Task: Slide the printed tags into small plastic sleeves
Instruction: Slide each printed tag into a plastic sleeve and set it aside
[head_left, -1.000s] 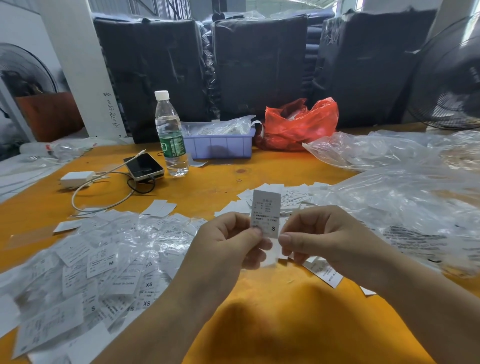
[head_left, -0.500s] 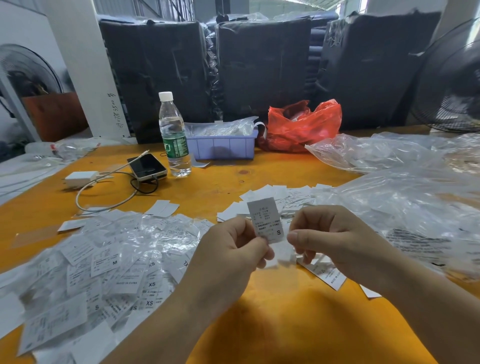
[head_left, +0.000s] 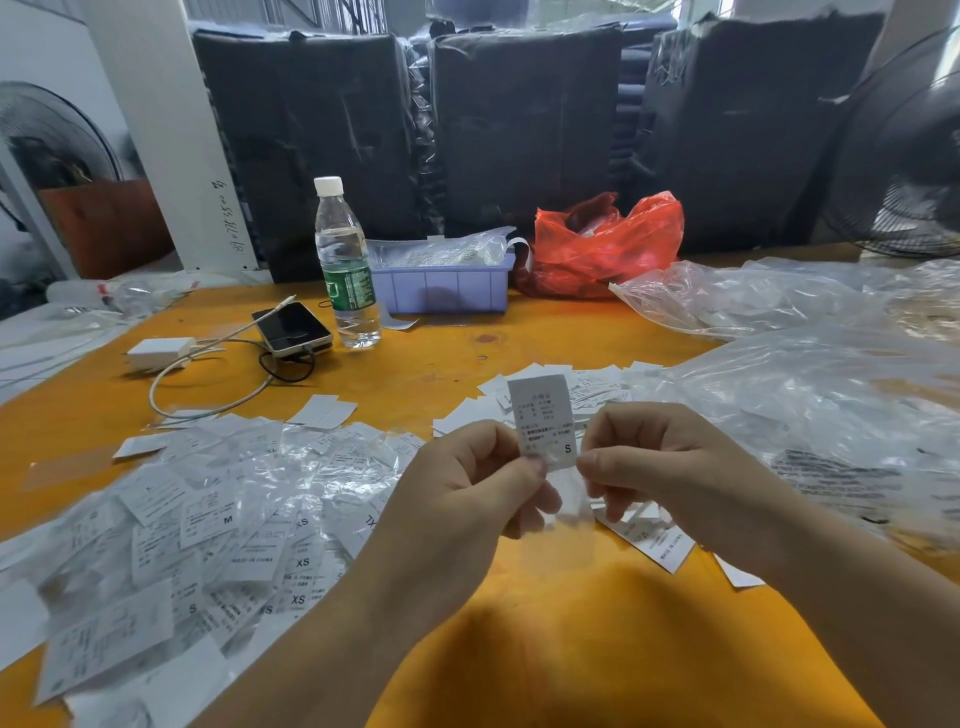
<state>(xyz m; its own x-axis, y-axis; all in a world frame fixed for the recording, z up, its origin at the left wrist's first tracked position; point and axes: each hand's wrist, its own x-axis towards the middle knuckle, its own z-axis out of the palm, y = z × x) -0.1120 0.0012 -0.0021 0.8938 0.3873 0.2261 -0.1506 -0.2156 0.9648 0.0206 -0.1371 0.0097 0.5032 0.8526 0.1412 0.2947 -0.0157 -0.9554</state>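
The white rectangular printed paper tag (head_left: 540, 415) looks matt and smooth. The small clear plastic sleeve (head_left: 569, 512) under it is thin and glossy. The flat orange-painted counter (head_left: 441, 358) has a dull, slightly scuffed finish. Crinkled clear plastic bags (head_left: 810, 395) shine, as do the tall clear plastic water bottle (head_left: 345, 270) and the crumpled red plastic bag (head_left: 608, 244).

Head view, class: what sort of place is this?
Probably a garment packing workshop: size-marked printed tags heaped on an orange table, clear plastic bags, and black wrapped bales stacked behind.
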